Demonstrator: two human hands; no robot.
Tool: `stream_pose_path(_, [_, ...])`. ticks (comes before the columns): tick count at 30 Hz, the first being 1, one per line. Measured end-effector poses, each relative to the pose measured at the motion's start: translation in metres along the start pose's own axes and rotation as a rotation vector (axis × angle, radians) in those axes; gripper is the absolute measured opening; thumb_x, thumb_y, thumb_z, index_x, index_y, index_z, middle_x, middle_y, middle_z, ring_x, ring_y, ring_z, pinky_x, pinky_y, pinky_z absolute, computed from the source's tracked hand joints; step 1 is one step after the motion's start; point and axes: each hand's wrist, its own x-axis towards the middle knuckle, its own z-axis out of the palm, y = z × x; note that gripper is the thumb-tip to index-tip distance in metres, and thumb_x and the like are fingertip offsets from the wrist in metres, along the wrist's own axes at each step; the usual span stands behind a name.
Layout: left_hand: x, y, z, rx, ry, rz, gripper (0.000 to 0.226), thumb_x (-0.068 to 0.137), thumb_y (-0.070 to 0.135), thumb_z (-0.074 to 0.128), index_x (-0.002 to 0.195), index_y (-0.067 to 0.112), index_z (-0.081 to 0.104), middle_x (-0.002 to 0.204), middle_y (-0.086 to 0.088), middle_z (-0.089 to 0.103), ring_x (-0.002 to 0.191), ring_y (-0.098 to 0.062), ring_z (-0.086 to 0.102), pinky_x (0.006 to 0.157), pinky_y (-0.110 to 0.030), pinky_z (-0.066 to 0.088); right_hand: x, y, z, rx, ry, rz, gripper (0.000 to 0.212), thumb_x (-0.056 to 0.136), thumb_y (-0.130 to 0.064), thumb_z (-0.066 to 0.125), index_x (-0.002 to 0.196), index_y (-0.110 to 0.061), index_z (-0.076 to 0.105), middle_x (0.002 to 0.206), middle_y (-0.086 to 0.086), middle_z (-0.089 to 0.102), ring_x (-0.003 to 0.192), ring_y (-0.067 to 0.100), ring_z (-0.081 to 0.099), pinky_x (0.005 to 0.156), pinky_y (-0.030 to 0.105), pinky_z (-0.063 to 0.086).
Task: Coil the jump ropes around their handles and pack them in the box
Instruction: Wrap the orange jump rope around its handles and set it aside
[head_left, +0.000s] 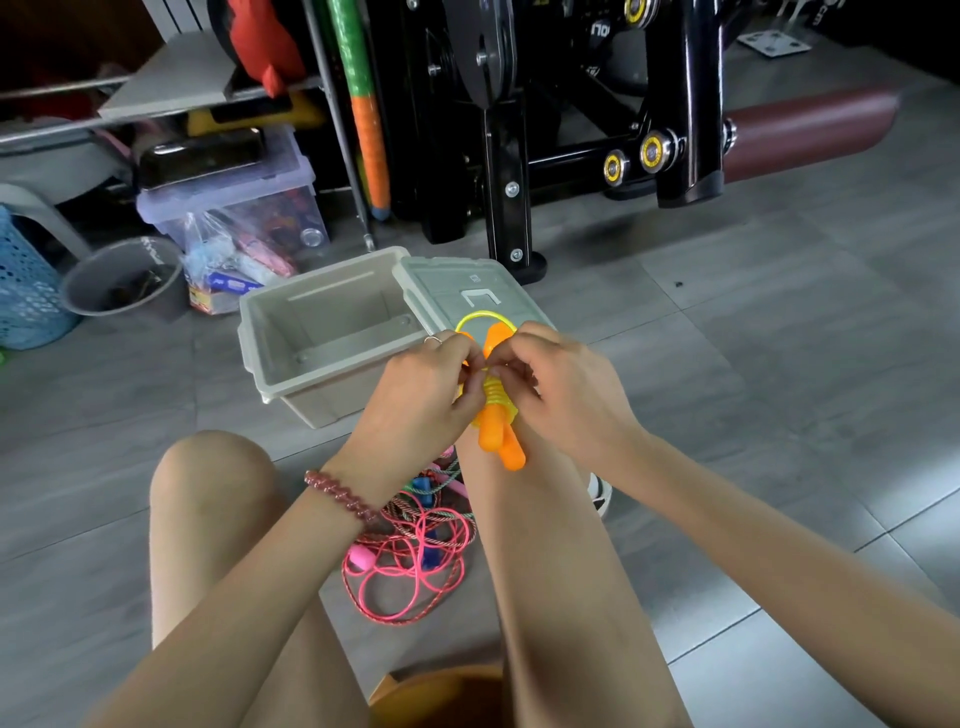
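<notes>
Tile floor (779, 338) under box (332, 402), gym machine (504, 156) behind.

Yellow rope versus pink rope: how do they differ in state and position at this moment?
The yellow rope is wound in tight turns around its orange handles, with one loop free; the pink rope lies in a loose tangle. The yellow rope is held up by the left hand and right hand; the pink rope rests untouched on the floor between the legs. Neither is in the box yet.
</notes>
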Motion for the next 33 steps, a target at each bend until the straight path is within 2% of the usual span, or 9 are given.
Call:
stream_pose_path(4, [0.0,-0.001,0.001,-0.053,0.011,-0.105,0.004,0.083,0.012,0.064,0.086,0.011,0.061,0.082,0.001,0.064,0.077,-0.014,0.065,0.071,-0.034,0.051,0.005,0.002,0.004,0.056,-0.035,0.042,0.008,0.087,-0.021,0.059,0.087,-0.016,0.065,0.072,-0.019,0.043,0.061,0.002,0.044,0.053,0.014,0.03])
stream_pose_path(10, [-0.003,-0.008,0.007,-0.258,0.089,-0.159,0.017,0.08,0.009,0.069,0.097,0.011,0.067,0.092,0.009,0.063,0.075,-0.002,0.066,0.071,-0.03,0.057,0.006,0.01,0.005,0.1,-0.068,0.075,0.003,0.086,-0.019,0.062,0.087,-0.018,0.065,0.068,-0.021,0.044,0.061,-0.006,0.044,0.058,0.023,0.034])
stream_pose_path(13, [-0.007,-0.009,0.007,0.036,0.092,0.013,0.022,0.087,0.024,0.051,0.09,0.01,0.068,0.095,0.0,0.068,0.076,-0.021,0.066,0.062,-0.035,0.055,0.001,0.008,0.008,0.142,-0.033,0.082,0.001,0.086,-0.019,0.063,0.085,-0.019,0.064,0.068,-0.019,0.047,0.061,-0.001,0.047,0.056,0.021,0.034])
stream_pose_path(16, [-0.007,-0.008,0.012,0.255,0.09,0.064,0.031,0.089,0.028,0.038,0.088,0.01,0.063,0.094,-0.002,0.066,0.073,-0.025,0.064,0.049,-0.032,0.05,-0.004,0.006,0.012,0.209,0.013,0.11,0.004,0.086,-0.017,0.063,0.085,-0.019,0.065,0.073,-0.018,0.052,0.062,0.003,0.048,0.059,0.025,0.042])
stream_pose_path(21, [-0.006,-0.002,0.021,0.069,0.032,-0.02,0.029,0.088,0.029,0.031,0.09,0.01,0.052,0.113,-0.005,0.045,0.073,-0.023,0.058,0.05,-0.035,0.049,-0.012,0.011,0.009,0.388,0.03,0.215,0.012,0.088,-0.015,0.063,0.083,-0.025,0.063,0.08,-0.015,0.062,0.07,0.007,0.057,0.066,0.034,0.05])
stream_pose_path(23, [-0.003,0.0,0.027,-0.009,0.02,-0.026,0.022,0.092,0.021,0.033,0.091,0.008,0.051,0.116,-0.005,0.035,0.08,-0.016,0.055,0.06,-0.036,0.051,-0.017,0.014,0.006,0.427,0.04,0.232,0.013,0.088,-0.014,0.063,0.083,-0.026,0.063,0.082,-0.015,0.063,0.072,0.01,0.059,0.067,0.034,0.05])
stream_pose_path(27, [0.0,0.004,0.033,-0.308,-0.037,-0.121,0.013,0.092,0.009,0.038,0.09,0.006,0.05,0.111,-0.003,0.034,0.095,0.004,0.039,0.083,-0.011,0.035,-0.019,0.021,0.0,0.485,0.026,0.259,0.018,0.087,-0.012,0.065,0.081,-0.029,0.062,0.08,-0.015,0.064,0.071,0.012,0.059,0.067,0.031,0.05])
stream_pose_path(30, [0.002,0.006,0.032,-0.362,-0.061,-0.157,0.011,0.093,0.004,0.045,0.087,0.005,0.054,0.109,-0.004,0.037,0.097,0.004,0.04,0.081,-0.004,0.031,-0.02,0.022,-0.004,0.472,0.075,0.288,0.014,0.083,-0.014,0.07,0.079,-0.025,0.063,0.079,-0.012,0.064,0.07,0.012,0.06,0.067,0.033,0.051])
stream_pose_path(33, [0.007,0.007,0.029,-0.375,-0.065,-0.198,0.015,0.091,0.005,0.055,0.078,0.014,0.056,0.104,0.0,0.043,0.082,0.012,0.044,0.07,-0.004,0.031,-0.026,0.021,-0.009,0.36,0.15,0.259,0.007,0.081,-0.019,0.072,0.077,-0.022,0.066,0.079,-0.011,0.062,0.071,0.011,0.06,0.067,0.036,0.05])
